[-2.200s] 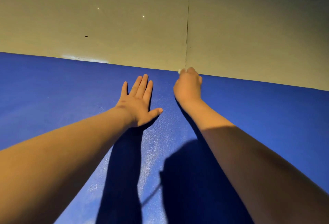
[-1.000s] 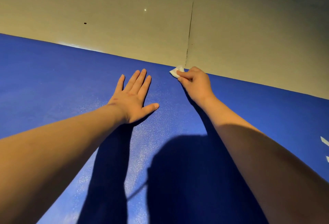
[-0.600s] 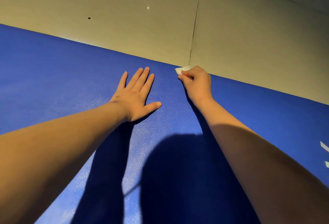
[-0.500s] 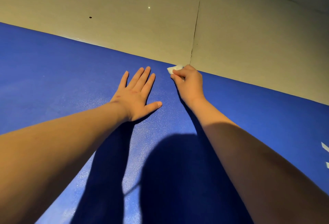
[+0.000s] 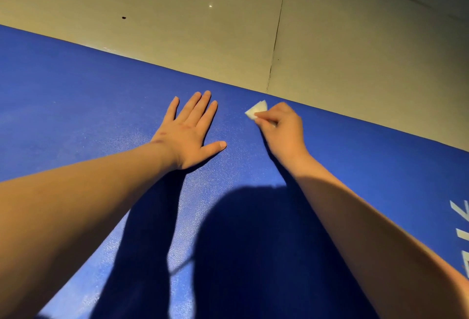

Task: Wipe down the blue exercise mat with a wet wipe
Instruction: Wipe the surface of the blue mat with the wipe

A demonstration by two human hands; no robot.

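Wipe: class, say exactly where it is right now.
In the head view the wipe is pinched in the right hand, on the mat near its far edge, just right of the flat left hand.

Single head-worn view, angled forward and down, close over mat (image 5: pixel 76 105), floor (image 5: pixel 203 27) beyond

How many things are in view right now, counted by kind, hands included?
Mat: 1
Wipe: 1
Hands: 2 (left hand, right hand)
Total: 4
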